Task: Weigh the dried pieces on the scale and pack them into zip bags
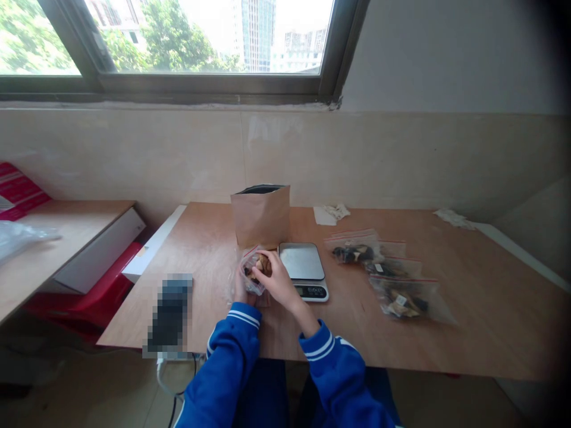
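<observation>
- I see both hands meet at the near-middle of the worktop (pixel 446 345), just in from its front edge.
- The small zip bag (pixel 250 274) is held up between them, directly in front of the brown paper bag (pixel 261 217) and just left of the scale (pixel 303 261). Its mouth faces up and toward the right hand.
- The right hand (pixel 279 282) comes in from the right. Its fingers are curled over the bag's top edge and pressed together on the plastic and the brown pieces at the mouth. I cannot tell whether the fingertips are inside the bag or only on it.
- The left hand (pixel 239 291) is mostly hidden behind the bag. What shows of it is closed around the bag's lower left side, holding it from beneath.
- The bag's long axis runs from lower left to upper right, roughly in line with the right forearm.
- Three filled zip bags (pixel 392 267) lie in a row toward the right edge, well apart from the hands.
- A blurred device (pixel 169 315) lies at the near left corner.
</observation>
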`<act>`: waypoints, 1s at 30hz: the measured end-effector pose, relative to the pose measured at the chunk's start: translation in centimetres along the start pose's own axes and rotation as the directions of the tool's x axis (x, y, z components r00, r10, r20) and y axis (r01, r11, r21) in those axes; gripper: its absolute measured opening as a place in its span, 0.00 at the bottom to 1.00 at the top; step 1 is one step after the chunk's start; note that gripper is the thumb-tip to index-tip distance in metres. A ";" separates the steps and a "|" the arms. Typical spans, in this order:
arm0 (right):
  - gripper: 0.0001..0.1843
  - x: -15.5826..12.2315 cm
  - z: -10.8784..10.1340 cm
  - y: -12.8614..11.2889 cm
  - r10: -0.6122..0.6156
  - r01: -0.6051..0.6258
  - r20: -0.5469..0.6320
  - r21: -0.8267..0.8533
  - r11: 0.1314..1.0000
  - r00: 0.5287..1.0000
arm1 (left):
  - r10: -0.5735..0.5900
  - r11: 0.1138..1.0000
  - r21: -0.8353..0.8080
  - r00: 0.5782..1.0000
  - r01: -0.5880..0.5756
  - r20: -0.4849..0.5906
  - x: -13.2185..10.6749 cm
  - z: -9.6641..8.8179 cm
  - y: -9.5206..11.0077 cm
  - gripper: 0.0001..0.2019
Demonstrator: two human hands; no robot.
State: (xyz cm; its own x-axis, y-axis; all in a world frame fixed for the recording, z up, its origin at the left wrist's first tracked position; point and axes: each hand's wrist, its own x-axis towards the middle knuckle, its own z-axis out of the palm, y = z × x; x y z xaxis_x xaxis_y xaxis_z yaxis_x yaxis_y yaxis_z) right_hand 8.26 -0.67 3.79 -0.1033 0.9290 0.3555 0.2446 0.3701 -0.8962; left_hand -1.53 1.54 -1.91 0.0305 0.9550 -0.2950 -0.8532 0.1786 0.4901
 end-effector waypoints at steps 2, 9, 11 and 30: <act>0.19 0.5 -0.5 -0.2 -0.019 0.023 -0.071 0.062 0.998 0.997 | 0.026 1.000 0.012 1.000 -0.026 0.002 0.0 -0.1 0.1 0.18; 0.18 10.6 -4.8 -3.2 -0.252 0.270 -0.327 0.011 0.963 0.911 | 0.036 0.992 0.122 0.997 -0.027 -0.075 -0.5 0.5 0.7 0.20; 0.17 14.9 -5.7 -4.2 -0.396 0.377 -0.364 -0.127 0.918 0.843 | 0.032 0.992 0.124 0.995 -0.020 -0.090 -0.7 0.7 0.7 0.19; 0.12 17.8 -4.9 -3.7 -0.532 0.530 0.170 -0.540 0.654 0.830 | 0.014 0.997 0.082 0.993 -0.004 -0.119 -0.9 1.1 0.7 0.18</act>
State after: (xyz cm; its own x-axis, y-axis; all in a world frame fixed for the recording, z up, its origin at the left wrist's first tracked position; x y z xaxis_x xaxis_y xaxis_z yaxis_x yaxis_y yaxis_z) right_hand 10.21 14.54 14.73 -0.3795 0.5728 0.7266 0.6256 0.7374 -0.2545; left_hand -1.56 1.03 -0.34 -0.0435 0.9225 -0.3835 -0.8075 0.1935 0.5572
